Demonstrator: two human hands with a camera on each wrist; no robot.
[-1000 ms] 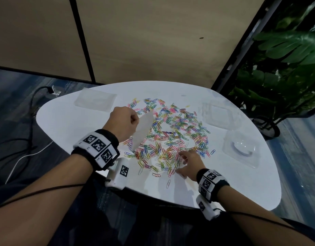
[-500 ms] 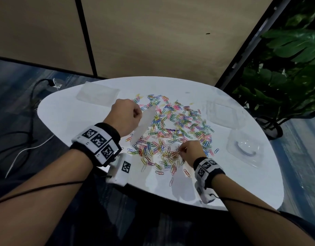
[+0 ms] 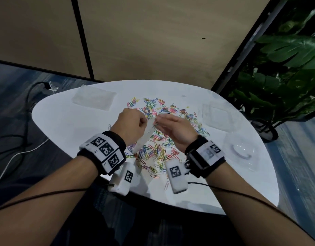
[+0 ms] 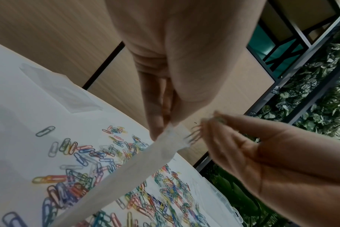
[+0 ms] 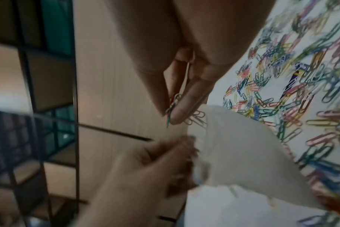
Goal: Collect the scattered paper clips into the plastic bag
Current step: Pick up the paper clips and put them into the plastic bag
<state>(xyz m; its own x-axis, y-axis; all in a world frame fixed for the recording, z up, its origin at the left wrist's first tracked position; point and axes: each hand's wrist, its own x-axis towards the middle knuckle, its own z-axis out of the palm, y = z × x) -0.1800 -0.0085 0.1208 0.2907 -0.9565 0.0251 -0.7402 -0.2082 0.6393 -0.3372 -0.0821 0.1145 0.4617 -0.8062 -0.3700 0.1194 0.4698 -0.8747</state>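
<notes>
Several coloured paper clips lie spread over the middle of the white table. My left hand is raised above them and pinches the top edge of a translucent plastic bag, which hangs down slanting; the left wrist view shows thumb and fingers on the bag edge. My right hand is lifted to the bag's mouth and pinches a small bunch of paper clips between fingertips, right beside the bag opening.
A flat clear bag lies at the table's far left. A clear plastic lid and a clear plastic box sit at the right. A potted plant stands beyond the table's right edge. Cables run on the floor at left.
My right hand has picked up clips from the near side of the pile and risen to the bag's mouth. My left hand has held the bag throughout.
</notes>
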